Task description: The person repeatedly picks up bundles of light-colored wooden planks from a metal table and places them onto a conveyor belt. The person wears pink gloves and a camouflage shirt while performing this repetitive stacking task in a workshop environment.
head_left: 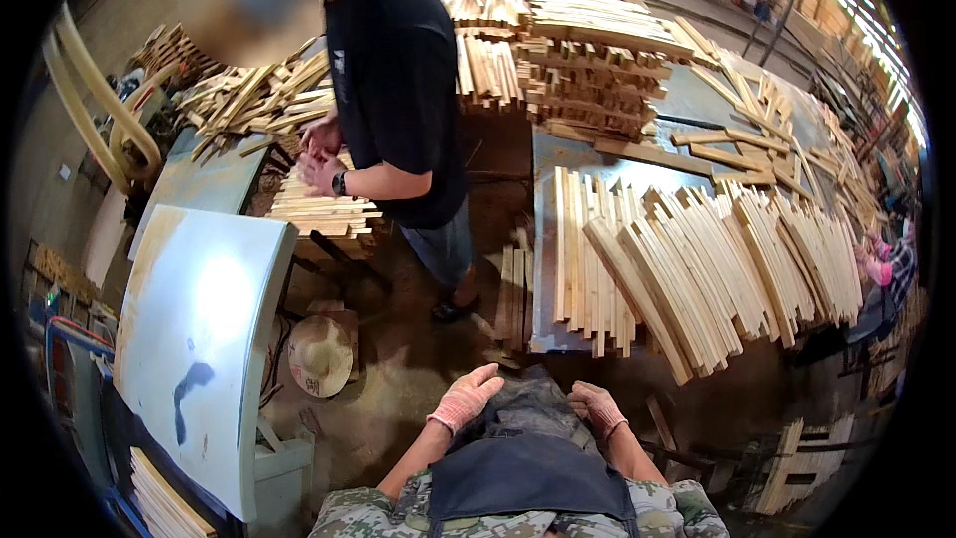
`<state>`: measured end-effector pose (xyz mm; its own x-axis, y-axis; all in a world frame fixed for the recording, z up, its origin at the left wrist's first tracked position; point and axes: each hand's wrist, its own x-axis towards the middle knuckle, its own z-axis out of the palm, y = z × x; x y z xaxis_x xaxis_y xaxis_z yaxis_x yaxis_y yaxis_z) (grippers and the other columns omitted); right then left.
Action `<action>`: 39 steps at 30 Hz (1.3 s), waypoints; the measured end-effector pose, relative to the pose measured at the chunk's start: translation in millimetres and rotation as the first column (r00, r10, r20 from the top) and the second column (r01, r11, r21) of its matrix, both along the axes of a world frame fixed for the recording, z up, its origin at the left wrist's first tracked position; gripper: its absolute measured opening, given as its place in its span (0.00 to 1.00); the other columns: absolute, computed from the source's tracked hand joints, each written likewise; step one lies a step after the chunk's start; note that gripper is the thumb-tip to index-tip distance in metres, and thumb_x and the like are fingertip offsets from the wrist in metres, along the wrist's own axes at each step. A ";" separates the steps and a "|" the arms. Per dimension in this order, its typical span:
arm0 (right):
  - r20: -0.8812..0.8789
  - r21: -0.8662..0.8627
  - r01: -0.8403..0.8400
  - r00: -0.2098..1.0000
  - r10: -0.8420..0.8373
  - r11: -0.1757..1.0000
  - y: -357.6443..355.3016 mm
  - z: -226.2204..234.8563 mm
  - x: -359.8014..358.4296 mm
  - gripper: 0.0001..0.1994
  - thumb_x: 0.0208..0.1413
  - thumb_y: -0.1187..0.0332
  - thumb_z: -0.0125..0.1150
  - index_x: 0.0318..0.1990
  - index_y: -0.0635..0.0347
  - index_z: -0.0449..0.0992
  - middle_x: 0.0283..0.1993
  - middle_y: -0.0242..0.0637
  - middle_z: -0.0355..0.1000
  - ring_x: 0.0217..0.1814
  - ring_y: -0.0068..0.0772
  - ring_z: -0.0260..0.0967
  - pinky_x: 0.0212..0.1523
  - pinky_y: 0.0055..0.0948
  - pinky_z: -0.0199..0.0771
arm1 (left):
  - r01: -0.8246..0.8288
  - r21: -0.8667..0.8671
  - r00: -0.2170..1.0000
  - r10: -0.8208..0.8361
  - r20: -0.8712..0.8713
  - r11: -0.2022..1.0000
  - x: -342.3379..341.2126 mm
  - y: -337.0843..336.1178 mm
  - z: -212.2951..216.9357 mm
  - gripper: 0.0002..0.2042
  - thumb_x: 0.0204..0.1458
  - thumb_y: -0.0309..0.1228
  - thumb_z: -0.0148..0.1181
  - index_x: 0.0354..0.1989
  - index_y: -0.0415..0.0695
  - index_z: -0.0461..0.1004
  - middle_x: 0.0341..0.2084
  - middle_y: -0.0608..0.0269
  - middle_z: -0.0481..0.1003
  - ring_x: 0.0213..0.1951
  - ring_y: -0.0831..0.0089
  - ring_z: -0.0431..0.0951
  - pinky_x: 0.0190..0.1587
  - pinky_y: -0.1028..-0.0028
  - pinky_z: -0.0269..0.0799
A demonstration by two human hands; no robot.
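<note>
My left hand (pixel 468 398), in a pale pinkish work glove, hangs in front of my dark apron (pixel 528 473). Its fingers are loosely stretched, with nothing seen in them. On the apron's other side is my right hand (pixel 597 407), gloved too, its fingers slightly bent and apart, and no object shows in it. Neither hand touches any wood. Nearest the right hand lies a row of light wooden strips (pixel 687 284), side by side on a metal-topped table (pixel 544 314), some overhanging its near edge.
A person in a dark shirt (pixel 393 70) stands ahead left beside stacked strips (pixel 319 207). A pale metal-topped machine table (pixel 199 319) is at left, a straw hat (pixel 321 355) low beside it. Tall wood stacks (pixel 597 80) rise behind. Another person (pixel 901 264) is at far right.
</note>
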<state>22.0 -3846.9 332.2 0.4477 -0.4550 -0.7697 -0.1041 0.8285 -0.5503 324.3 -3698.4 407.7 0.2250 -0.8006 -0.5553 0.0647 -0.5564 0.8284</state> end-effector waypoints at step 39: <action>-0.411 -0.559 -0.170 0.907 -0.093 0.811 -149.5 -24.2 -44.8 0.39 0.65 0.58 0.67 0.78 0.66 0.60 0.75 0.56 0.68 0.78 0.48 0.66 0.74 0.35 0.64 | 0.622 0.249 0.715 -0.669 0.203 0.742 -129.8 -173.9 -65.6 0.32 0.65 0.50 0.58 0.69 0.37 0.74 0.66 0.42 0.75 0.69 0.50 0.73 0.73 0.62 0.64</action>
